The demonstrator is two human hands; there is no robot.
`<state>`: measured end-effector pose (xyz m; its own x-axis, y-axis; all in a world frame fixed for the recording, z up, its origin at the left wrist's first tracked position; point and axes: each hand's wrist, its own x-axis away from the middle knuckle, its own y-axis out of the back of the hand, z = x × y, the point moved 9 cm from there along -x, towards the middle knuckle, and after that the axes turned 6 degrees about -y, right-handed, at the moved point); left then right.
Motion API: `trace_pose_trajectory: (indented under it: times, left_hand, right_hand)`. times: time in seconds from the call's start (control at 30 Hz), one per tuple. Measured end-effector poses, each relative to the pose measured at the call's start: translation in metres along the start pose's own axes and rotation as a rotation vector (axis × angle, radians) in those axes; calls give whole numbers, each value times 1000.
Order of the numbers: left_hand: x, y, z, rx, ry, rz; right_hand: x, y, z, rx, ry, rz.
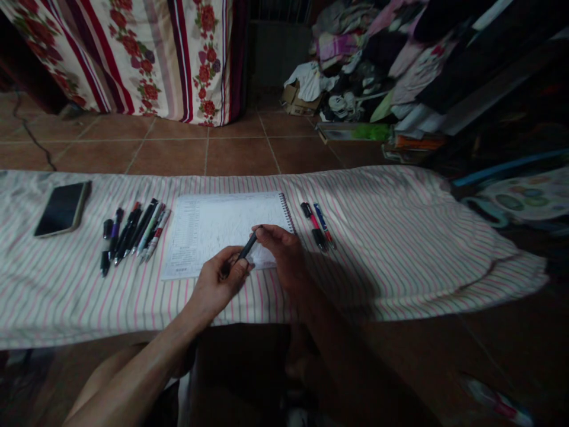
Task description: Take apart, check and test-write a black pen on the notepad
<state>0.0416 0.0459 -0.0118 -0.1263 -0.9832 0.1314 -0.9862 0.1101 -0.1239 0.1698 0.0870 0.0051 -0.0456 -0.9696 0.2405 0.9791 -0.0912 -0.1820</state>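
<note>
Between both hands is a dark pen [249, 245], tilted up to the right above a spiral notebook [222, 216]. My left hand [222, 274] is closed around its lower end. The fingertips of my right hand [284, 249] pinch the upper end. Under the hands, the notebook lies with a page of faint print showing and its wire binding on the right. Left of it, several pens and markers [133, 231] lie side by side. On its right lie a black-and-red marker [313, 226] and a slim blue-and-red pen [324, 225].
A smartphone [62, 207] lies at the left on the striped cloth [377, 237] covering the table. Beyond the table are a tiled floor [178, 145], a floral curtain [155, 59] and a heap of clothes [355, 47] with a cardboard box [299, 101].
</note>
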Motion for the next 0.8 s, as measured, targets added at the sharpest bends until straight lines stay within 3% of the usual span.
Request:
trace_pose_trajectory:
  times: [0.23, 0.53, 0.8]
  left_hand:
    - [0, 1, -4, 132, 86, -13]
    - [2, -15, 0, 404, 174, 192]
    - [6, -21, -2, 454, 209, 237]
  right_hand:
    - [-7, 4, -9, -113, -5, 25]
    - [3, -15, -8, -139, -138, 259]
    - [5, -22, -5, -206, -145, 340]
